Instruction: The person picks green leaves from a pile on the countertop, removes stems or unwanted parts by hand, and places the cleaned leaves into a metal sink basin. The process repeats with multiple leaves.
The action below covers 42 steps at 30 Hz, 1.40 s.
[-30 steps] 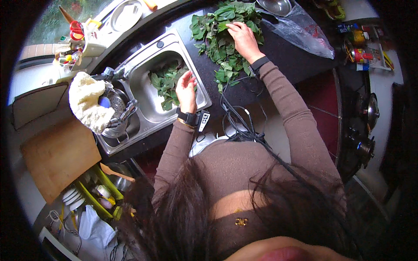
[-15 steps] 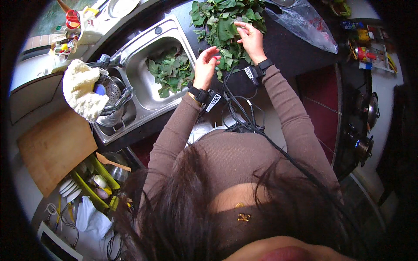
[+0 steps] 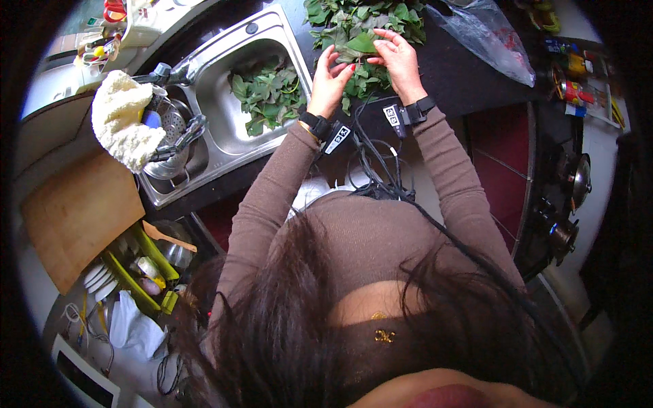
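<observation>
My right hand pinches a broad green leaf between its fingertips, above a heap of leafy greens on the dark counter. Facing it, my left hand is at the heap's near left side, its fingers loosely curled and apart, with the thumb pointing toward the right hand. Whether a thin stem touches the left fingertips is too small to tell. More plucked-looking leaves lie in the steel sink to the left of my hands.
A clear plastic bag lies right of the heap. A pale towel hangs over the faucet area beside a metal strainer. A wooden board is at left. Black cables hang between my forearms.
Both hands have come closer together over the greens. My right hand now has a broad leaf at its fingertips. The view has shifted slightly.
</observation>
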Available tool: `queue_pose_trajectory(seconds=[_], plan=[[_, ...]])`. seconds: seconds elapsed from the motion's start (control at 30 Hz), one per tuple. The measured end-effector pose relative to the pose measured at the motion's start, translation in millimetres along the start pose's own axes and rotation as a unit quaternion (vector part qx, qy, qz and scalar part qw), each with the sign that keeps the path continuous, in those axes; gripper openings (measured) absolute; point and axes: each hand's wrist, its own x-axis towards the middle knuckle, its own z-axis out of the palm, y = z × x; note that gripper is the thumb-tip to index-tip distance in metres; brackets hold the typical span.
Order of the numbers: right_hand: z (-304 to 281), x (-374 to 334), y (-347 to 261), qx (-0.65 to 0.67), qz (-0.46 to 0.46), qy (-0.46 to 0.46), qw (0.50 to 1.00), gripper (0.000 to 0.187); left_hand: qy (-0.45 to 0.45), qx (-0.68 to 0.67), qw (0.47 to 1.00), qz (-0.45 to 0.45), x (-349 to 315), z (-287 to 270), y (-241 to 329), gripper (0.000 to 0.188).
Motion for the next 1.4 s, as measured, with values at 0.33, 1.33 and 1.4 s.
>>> queue_pose_trajectory(seconds=[0.33,1.33,1.4], plan=[[23.6,-26.8,-0.4,-0.030,0.019,-0.103,0.994,0.023,-0.079,-0.073,0.992,-0.068,-8.7,-3.0,9.7,0.034],[15.6,-24.0,48.1,-0.077,0.095,-0.151,0.981,0.026,0.173,-0.084,0.980,-0.047,-36.1,-64.7,4.4,0.021],[12.1,-19.4,50.0,-0.124,0.080,-0.147,0.978,0.026,0.238,-0.042,0.970,-0.029,-41.0,-75.5,7.4,0.017]])
